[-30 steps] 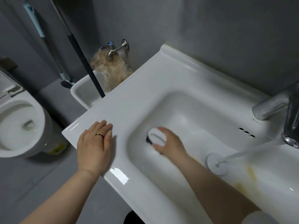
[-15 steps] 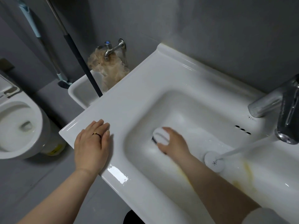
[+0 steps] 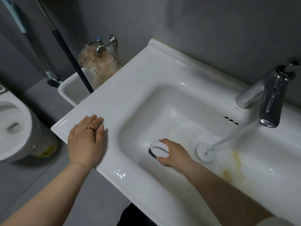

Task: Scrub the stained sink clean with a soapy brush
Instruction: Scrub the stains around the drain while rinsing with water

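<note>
A white sink [image 3: 146, 82] fills the middle of the view. Yellow stains [image 3: 236, 167] streak its basin floor to the right of the round white drain plug [image 3: 205, 152]. My right hand [image 3: 175, 153] grips a white-topped brush [image 3: 158, 149] with dark bristles, pressed on the basin floor left of the plug. My left hand [image 3: 86, 139], wearing a ring, lies flat with fingers together on the sink's left rim. Water runs from the chrome faucet [image 3: 268, 101] onto the plug.
A toilet [image 3: 14, 128] stands at the left. Behind the sink's left end sit a smaller white basin [image 3: 71, 92], a wall tap [image 3: 101, 44] with a brownish bag, and two mop handles [image 3: 65, 46] leaning on the grey wall.
My right hand has moved the brush across the basin floor, a little nearer the front wall. The view has shifted slightly; my left hand stays on the rim.
</note>
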Demonstrator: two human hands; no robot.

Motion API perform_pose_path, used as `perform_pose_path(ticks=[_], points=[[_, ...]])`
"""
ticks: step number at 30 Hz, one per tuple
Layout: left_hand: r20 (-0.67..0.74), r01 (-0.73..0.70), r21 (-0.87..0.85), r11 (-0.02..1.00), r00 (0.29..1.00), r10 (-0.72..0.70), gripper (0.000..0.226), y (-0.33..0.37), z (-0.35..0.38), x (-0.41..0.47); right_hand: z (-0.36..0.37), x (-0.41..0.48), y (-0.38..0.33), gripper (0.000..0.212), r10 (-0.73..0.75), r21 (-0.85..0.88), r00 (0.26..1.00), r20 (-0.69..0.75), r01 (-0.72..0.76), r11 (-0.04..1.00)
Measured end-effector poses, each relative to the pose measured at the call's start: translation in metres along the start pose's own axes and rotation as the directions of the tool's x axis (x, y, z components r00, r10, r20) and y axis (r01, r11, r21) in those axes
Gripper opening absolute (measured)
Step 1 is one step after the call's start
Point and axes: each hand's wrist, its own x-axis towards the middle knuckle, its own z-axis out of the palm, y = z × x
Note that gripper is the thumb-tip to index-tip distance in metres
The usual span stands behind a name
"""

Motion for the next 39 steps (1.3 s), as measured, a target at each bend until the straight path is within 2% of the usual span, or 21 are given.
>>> perform_pose_path(ticks=[5,8,10,11,14,18,21,23,25,27,29,32,35,37,39], points=[[-0.003,-0.026,-0.004,1.0,1.0,0.026,0.046,0.001,-0.002,-0.002,-0.01,-0.042,0.039,0.054,0.134,0.02,0.989,0.061,-0.135,0.991],[-0.016,-0.006,-0.061,0.998,1.0,0.005,0.049,0.007,-0.005,-0.009,-0.019,-0.047,0.045,0.048,0.219,0.284,0.976,-0.005,-0.209,0.936],[-0.006,-0.005,-0.09,0.996,1.0,0.004,0.047,0.01,-0.005,-0.02,-0.027,-0.05,0.034,0.036,0.19,0.459,0.98,0.05,-0.192,0.867],[0.004,-0.002,-0.105,0.994,1.0,0.003,0.045,0.012,-0.004,-0.027,-0.03,-0.051,0.026,0.03,0.129,0.477,0.984,0.119,-0.171,0.862],[0.009,0.034,-0.133,0.991,0.999,-0.034,0.045,0.012,-0.004,-0.045,-0.036,-0.053,-0.012,0.032,-0.071,0.379,0.963,0.26,-0.034,0.925],[-0.01,0.036,-0.151,0.988,0.999,-0.038,0.043,0.008,-0.008,-0.058,-0.039,-0.033,-0.076,0.059,-0.242,0.164,0.945,0.221,0.209,0.964],[-0.043,0.054,-0.175,0.983,0.997,-0.063,0.042,0.004,-0.013,-0.065,-0.037,-0.029,-0.115,0.061,-0.363,-0.05,0.885,0.291,0.393,0.918],[-0.06,0.058,-0.202,0.978,0.996,-0.071,0.043,0.003,-0.017,-0.069,-0.042,-0.037,-0.117,0.062,-0.369,-0.194,0.836,0.405,0.474,0.859],[-0.057,0.059,-0.22,0.974,0.996,-0.074,0.044,0.004,-0.02,-0.073,-0.052,-0.051,-0.102,0.063,-0.302,-0.284,0.804,0.512,0.491,0.824],[-0.038,0.074,-0.23,0.97,0.996,-0.085,0.046,0.005,-0.02,-0.078,-0.06,-0.066,-0.085,0.061,-0.22,-0.322,0.798,0.562,0.455,0.83],[-0.024,0.057,-0.226,0.973,0.998,-0.065,0.045,0.01,-0.019,-0.083,-0.059,-0.069,-0.08,0.06,-0.22,-0.294,0.824,0.522,0.416,0.861],[-0.022,-0.014,-0.209,0.978,1.0,0.01,0.042,0.023,-0.017,-0.088,-0.047,-0.059,-0.087,0.06,-0.3,-0.195,0.866,0.401,0.401,0.895],[0.0,-0.043,-0.208,0.977,0.999,0.044,0.044,0.033,-0.015,-0.089,-0.045,-0.066,-0.081,0.061,-0.333,-0.275,0.847,0.416,0.465,0.841],[0.004,-0.077,-0.216,0.973,0.997,0.079,0.048,0.04,-0.012,-0.091,-0.054,-0.086,-0.059,0.061,-0.25,-0.321,0.827,0.504,0.448,0.835],[0.005,-0.119,-0.231,0.966,0.992,0.124,0.057,0.05,-0.007,-0.096,-0.065,-0.11,-0.033,0.06,-0.128,-0.331,0.811,0.57,0.369,0.868]])
